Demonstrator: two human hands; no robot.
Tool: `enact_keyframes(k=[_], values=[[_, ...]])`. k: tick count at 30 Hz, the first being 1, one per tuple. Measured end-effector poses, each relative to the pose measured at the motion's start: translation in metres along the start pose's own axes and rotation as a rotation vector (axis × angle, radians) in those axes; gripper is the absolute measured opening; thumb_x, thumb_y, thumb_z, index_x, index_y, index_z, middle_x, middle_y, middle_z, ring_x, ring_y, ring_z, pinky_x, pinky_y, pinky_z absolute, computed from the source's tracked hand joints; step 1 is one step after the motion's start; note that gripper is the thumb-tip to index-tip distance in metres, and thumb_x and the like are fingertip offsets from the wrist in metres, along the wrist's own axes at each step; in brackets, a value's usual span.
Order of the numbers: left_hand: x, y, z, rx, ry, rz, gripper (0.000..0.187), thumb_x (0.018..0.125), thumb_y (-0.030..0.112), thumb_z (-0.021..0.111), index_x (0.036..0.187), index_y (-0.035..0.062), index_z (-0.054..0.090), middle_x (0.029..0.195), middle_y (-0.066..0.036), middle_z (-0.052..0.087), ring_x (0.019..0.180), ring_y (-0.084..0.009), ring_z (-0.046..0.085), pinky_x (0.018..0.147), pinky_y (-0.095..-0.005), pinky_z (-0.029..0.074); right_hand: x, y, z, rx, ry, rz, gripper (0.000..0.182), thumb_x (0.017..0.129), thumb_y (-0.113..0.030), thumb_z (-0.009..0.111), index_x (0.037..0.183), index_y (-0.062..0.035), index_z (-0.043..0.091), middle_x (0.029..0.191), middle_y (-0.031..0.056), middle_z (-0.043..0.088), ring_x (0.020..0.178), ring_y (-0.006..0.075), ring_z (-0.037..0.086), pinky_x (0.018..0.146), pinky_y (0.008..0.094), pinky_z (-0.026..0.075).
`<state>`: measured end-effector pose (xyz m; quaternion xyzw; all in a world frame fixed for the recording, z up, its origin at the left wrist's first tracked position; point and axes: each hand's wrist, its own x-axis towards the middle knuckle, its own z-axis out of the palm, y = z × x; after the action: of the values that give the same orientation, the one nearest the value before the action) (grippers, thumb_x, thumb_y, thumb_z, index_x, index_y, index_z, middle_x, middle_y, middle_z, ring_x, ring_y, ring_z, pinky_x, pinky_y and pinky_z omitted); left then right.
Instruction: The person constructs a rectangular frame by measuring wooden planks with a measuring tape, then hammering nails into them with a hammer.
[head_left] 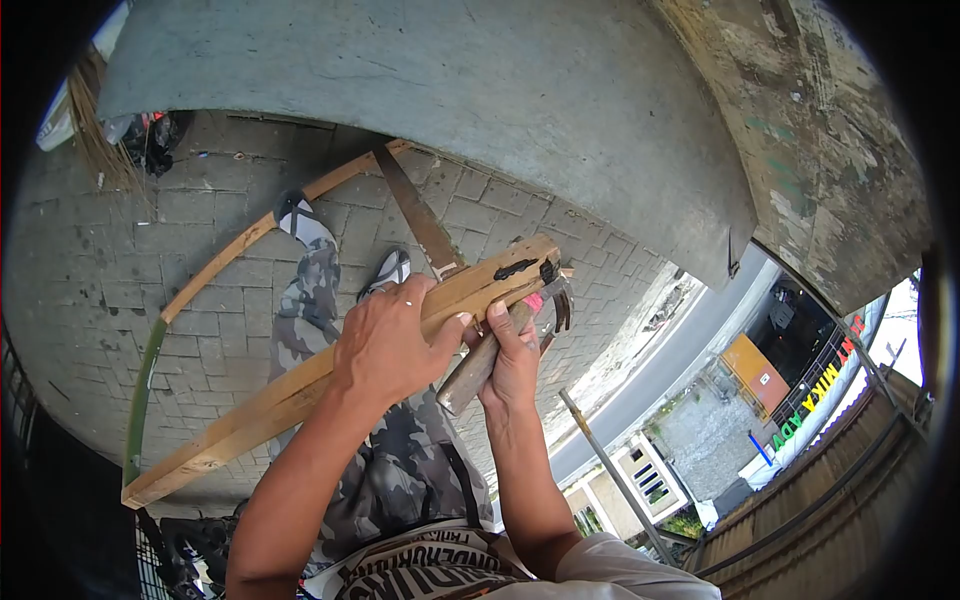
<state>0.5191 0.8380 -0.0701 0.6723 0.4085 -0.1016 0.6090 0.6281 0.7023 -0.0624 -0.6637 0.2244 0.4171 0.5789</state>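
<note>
A long wooden beam (260,405) slants across my lap, its upper right end marked with black patches. My left hand (390,335) grips it over the top near that end. In my right hand (512,360) is a claw hammer (470,372); its wooden handle points down left, and its dark claw shows just past the beam's end. The thumb of that hand presses against the beam's side. A rusty saw blade (415,215) runs up and away from behind the beam; its handle is hidden. Something pink (533,301) shows beside the hammer.
A thin wooden strip (240,245), green at its lower part, lies across the brick paving (230,350). A large grey panel (430,75) stands ahead, with a worn board (830,150) at right. My shoes (390,268) are below. A road (690,335) passes on the right.
</note>
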Motion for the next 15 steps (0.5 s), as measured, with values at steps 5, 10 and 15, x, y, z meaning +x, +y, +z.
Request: enact_keyframes(k=[5, 10, 15], values=[[0.001, -0.005, 0.005, -0.032, 0.027, 0.051, 0.05, 0.091, 0.039, 0.07, 0.116, -0.0047, 0.067, 0.091, -0.026, 0.073, 0.087, -0.0432, 0.072, 0.083, -0.0497, 0.055, 0.0, -0.002, -0.003, -0.009, 0.005, 0.015, 0.037, 0.095, -0.016, 0.075, 0.126, -0.0111, 0.056, 0.114, 0.0016, 0.067, 0.098, 0.0132, 0.067, 0.079, 0.0287, 0.061], [0.001, -0.007, 0.009, -0.055, 0.058, 0.076, 0.043, 0.09, 0.035, 0.074, 0.11, -0.0031, 0.068, 0.092, -0.026, 0.073, 0.085, -0.0451, 0.071, 0.078, -0.0487, 0.055, 0.0, -0.002, -0.008, -0.008, 0.011, 0.037, 0.038, 0.096, -0.015, 0.075, 0.128, -0.0105, 0.056, 0.115, 0.0021, 0.067, 0.102, 0.014, 0.067, 0.082, 0.0307, 0.061], [0.003, -0.008, 0.005, -0.036, 0.059, 0.097, 0.048, 0.092, 0.036, 0.072, 0.113, -0.0061, 0.068, 0.093, -0.028, 0.072, 0.086, -0.0444, 0.071, 0.079, -0.0484, 0.055, 0.001, -0.006, 0.0, -0.004, -0.021, 0.036, 0.038, 0.095, -0.015, 0.075, 0.128, -0.0105, 0.056, 0.115, 0.0027, 0.066, 0.106, 0.0147, 0.067, 0.084, 0.0321, 0.062]])
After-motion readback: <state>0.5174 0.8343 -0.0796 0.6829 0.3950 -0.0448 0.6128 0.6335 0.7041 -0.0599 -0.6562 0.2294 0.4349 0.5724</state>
